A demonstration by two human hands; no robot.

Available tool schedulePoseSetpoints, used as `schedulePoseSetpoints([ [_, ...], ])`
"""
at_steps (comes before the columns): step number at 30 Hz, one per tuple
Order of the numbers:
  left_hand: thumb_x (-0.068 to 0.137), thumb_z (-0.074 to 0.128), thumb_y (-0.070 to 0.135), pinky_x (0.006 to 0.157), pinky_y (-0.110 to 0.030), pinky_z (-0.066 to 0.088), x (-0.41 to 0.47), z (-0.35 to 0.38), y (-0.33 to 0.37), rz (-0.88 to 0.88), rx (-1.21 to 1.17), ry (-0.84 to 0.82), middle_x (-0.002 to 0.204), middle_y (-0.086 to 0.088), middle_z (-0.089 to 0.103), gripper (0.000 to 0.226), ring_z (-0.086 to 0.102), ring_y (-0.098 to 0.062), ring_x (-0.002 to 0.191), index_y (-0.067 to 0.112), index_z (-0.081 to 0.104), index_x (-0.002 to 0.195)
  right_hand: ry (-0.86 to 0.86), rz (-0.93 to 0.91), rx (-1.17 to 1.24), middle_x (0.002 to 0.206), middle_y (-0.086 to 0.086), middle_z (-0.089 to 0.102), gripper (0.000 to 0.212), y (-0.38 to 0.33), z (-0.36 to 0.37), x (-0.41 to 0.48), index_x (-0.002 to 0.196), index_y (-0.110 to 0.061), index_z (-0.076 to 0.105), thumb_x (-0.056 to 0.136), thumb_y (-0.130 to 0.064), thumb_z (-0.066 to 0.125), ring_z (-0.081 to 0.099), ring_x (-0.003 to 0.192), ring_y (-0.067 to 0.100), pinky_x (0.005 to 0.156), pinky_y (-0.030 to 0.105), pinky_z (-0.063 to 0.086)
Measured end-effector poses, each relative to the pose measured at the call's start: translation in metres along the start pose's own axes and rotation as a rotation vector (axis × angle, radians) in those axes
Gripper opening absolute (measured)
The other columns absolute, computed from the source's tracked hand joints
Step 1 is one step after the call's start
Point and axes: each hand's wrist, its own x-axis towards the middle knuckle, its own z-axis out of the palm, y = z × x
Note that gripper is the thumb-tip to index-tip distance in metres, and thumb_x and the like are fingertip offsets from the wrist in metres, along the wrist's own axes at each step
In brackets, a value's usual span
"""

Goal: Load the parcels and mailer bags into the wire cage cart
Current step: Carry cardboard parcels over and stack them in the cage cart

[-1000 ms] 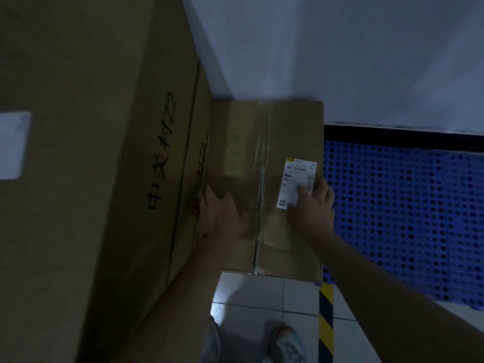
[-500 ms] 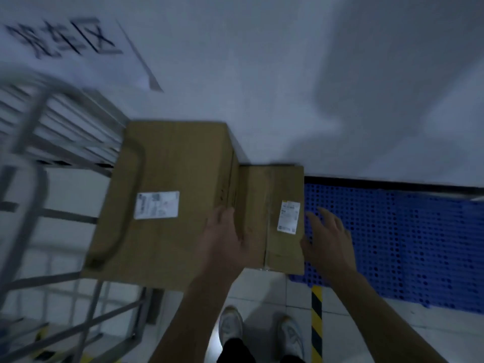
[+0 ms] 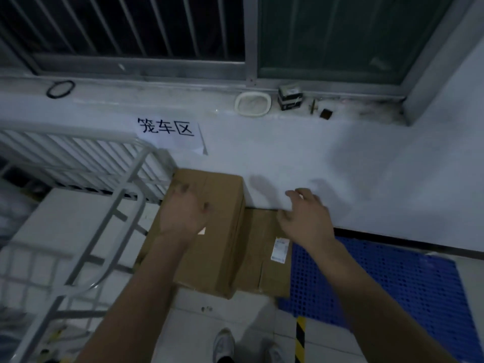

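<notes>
**Two cardboard parcels by a wire cage cart, both hands free above them**

A view from the person's head, looking down in dim light. A tall cardboard box (image 3: 209,252) stands on end just beside the right side of the white wire cage cart (image 3: 78,155). It appears to be outside the cart, though its base is hard to make out. Touching its right face lies a flat cardboard box (image 3: 262,231) with a white shipping label (image 3: 281,250). This box is pushed against the pale wall (image 3: 288,158) at the left end of a blue perforated pallet (image 3: 392,284). Tiled floor (image 3: 209,315) and the tips of two shoes show below.

The left hand (image 3: 183,216) is palm down over the top of the tall box. It is blurred, with loosely bent fingers gripping nothing, and whether it touches the cardboard cannot be told. The right hand (image 3: 306,221) hangs above the far end of the flat box, fingers relaxed and spread, also holding nothing.

Both parcels look like stiff corrugated board with dry, fairly grippy faces. The tall one is bulky and probably needs both hands, set low on opposite sides or under its bottom corners, not on the smooth top. Its weight cannot be judged. The flat one seems likely to be lighter. Its near end looks creased, so taking it by the long edges would be safer than pulling on the flaps
</notes>
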Motion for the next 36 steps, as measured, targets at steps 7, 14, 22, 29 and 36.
schedulePoseSetpoints([
  [7,0.089,0.057,0.037,0.063,-0.029,0.037,-0.024,-0.038,-0.005,0.011,0.007,-0.025,0.087,-0.002,0.046,0.026,0.053,-0.021,0.082,0.013,0.052,0.081,-0.050,-0.051,-0.043,0.154,0.005,0.037,0.060,-0.024,-0.042,-0.023,0.150,-0.018,0.041,0.097,-0.044,0.052,0.042,0.135,0.024,0.106,0.039,0.043],
  [14,0.093,0.056,0.038,0.072,-0.029,0.042,-0.035,-0.077,-0.016,0.060,-0.052,-0.049,0.109,-0.009,0.057,0.041,0.054,-0.021,0.089,0.013,0.057,0.126,-0.081,-0.016,-0.020,0.138,0.005,0.056,0.057,-0.064,-0.075,-0.042,0.148,-0.018,0.044,0.098,-0.044,0.052,0.055,0.121,0.022,0.092,0.031,0.046],
  [22,0.094,0.055,0.041,0.080,-0.035,0.053,-0.038,-0.122,-0.059,0.055,-0.081,-0.004,0.112,-0.007,0.065,0.042,0.061,-0.023,0.101,0.017,0.057,0.128,0.030,-0.015,0.059,0.136,0.002,0.057,0.050,-0.125,-0.086,-0.048,0.142,-0.021,0.051,0.097,-0.042,0.055,0.056,0.119,0.022,0.094,0.032,0.045],
  [29,0.095,0.053,0.044,0.082,-0.033,0.050,-0.041,-0.131,-0.110,-0.010,-0.110,0.007,0.122,-0.009,0.061,0.051,0.060,-0.026,0.109,0.015,0.052,0.137,0.036,-0.019,0.060,0.140,0.004,0.055,0.053,-0.144,-0.078,-0.053,0.146,-0.021,0.046,0.097,-0.040,0.056,0.053,0.125,0.022,0.099,0.032,0.043],
  [36,0.097,0.048,0.054,0.091,-0.035,0.048,-0.046,-0.140,-0.138,-0.032,-0.110,-0.042,0.133,-0.012,0.059,0.062,0.057,-0.027,0.119,0.015,0.046,0.145,-0.042,-0.071,0.096,0.147,0.009,0.045,0.068,-0.172,-0.072,-0.048,0.154,-0.016,0.030,0.097,-0.042,0.057,0.046,0.133,0.027,0.106,0.036,0.039],
])
